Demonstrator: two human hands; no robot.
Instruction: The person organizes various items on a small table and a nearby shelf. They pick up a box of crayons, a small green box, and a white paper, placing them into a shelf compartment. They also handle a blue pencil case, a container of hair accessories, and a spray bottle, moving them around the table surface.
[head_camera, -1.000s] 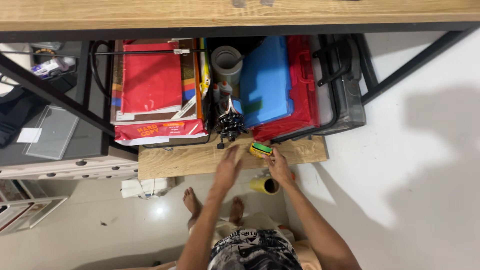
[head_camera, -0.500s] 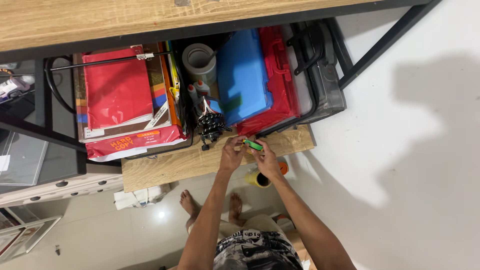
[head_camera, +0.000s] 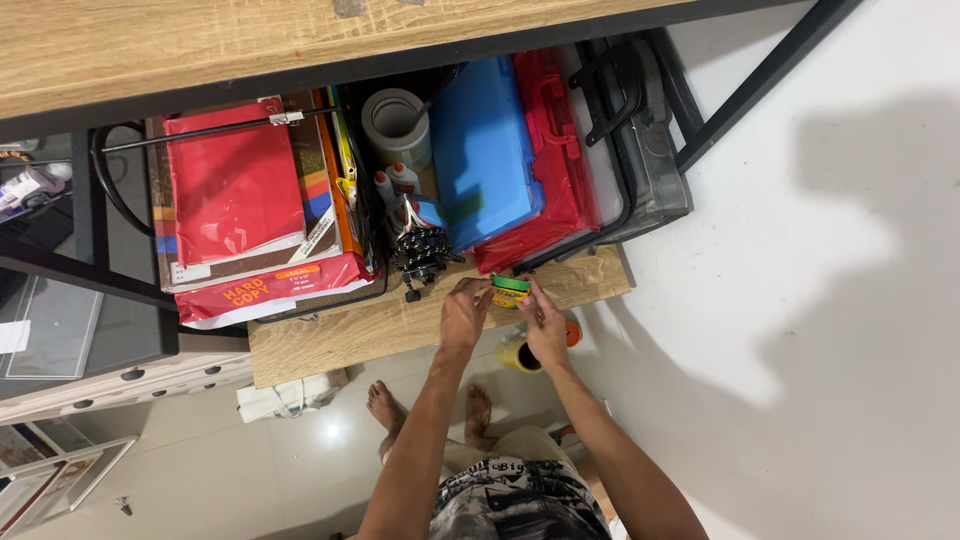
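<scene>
A person stands over a low wooden shelf (head_camera: 340, 335) under a desk. Both hands hold one small green and yellow box (head_camera: 510, 291) just above the shelf's front edge. The left hand (head_camera: 465, 312) has its fingers clamped on the box's left end; the right hand (head_camera: 545, 325) pinches its right end. Just behind sit a black beaded object (head_camera: 424, 250), a blue case (head_camera: 483, 150) and a red case (head_camera: 556, 150). A yellow tape roll (head_camera: 518, 357) lies on the floor below.

Small box (head_camera: 510, 291) on shelf (head_camera: 330, 335), before folders (head_camera: 500, 160).
</scene>
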